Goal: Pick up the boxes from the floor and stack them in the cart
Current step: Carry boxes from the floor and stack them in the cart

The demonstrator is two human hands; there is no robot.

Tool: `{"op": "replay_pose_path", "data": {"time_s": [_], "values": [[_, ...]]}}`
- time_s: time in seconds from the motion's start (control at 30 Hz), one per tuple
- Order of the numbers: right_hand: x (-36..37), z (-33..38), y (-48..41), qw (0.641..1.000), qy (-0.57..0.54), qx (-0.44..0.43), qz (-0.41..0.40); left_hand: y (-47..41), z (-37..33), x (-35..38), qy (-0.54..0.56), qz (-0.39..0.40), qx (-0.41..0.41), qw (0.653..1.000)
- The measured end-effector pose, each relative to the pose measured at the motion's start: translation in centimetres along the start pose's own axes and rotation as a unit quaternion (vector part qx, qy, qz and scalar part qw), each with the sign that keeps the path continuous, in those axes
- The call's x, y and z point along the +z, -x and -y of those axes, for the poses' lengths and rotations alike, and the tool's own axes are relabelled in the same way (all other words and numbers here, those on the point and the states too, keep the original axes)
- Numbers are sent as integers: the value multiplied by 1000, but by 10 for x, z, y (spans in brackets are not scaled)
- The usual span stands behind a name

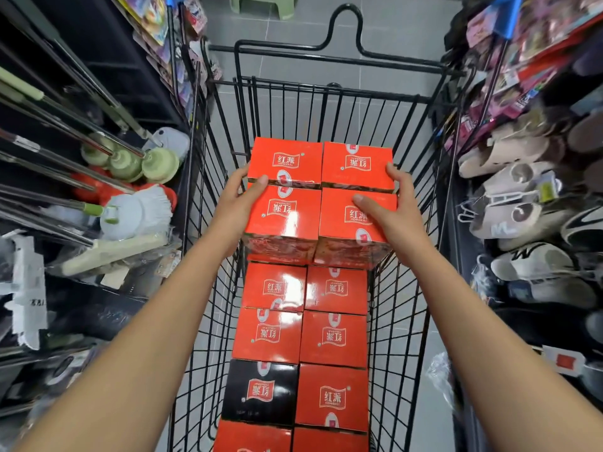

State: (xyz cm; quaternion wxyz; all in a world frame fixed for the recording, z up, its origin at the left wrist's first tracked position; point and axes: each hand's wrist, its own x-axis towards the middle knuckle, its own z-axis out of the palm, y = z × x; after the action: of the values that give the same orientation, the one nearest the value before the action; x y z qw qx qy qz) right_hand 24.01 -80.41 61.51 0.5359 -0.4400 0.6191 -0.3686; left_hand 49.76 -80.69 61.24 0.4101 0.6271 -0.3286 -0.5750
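Where the mops with long metal handles (130, 164) lean on the left, there is a shelf beside the black wire cart (404, 288). Next comes the left hand (239, 200). Its thumb lies on top of the block of four shiny red cardboard boxes (321, 197) and its fingers curl round the left side.

The block sits two by two, at the far end of the cart, above a lower layer of red boxes (332, 337). One black box (261, 391) lies in that layer, near the person. I cannot tell if the block rests on the layer or hangs just over it.

The right hand (388, 210) does the same on the right side, thumb on top, fingers round the far box.

The boxes look stiff, so they should not bend. They are glossy, so they may be slippery. I think they are a bit heavy. Only the squeeze seems to keep the four together, so the middle could drop out. Holding low on the outer sides, pushing inward, looks safest.

Pale slippers (509, 158) fill the shelf on the right.
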Motion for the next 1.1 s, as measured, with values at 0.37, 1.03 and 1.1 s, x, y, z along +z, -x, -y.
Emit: {"op": "replay_pose_path", "data": {"time_s": [0.37, 1.03, 1.1], "values": [[2, -2, 9, 1000, 2, 18, -20, 7, 0, -1, 41, -13, -14, 999], [-1, 7, 27, 997, 70, 3, 8, 19, 8, -1, 56, -26, -23, 998], [-3, 7, 27, 996, 91, 4, 11, 20, 9, -2, 40, -15, -31, 999]]}}
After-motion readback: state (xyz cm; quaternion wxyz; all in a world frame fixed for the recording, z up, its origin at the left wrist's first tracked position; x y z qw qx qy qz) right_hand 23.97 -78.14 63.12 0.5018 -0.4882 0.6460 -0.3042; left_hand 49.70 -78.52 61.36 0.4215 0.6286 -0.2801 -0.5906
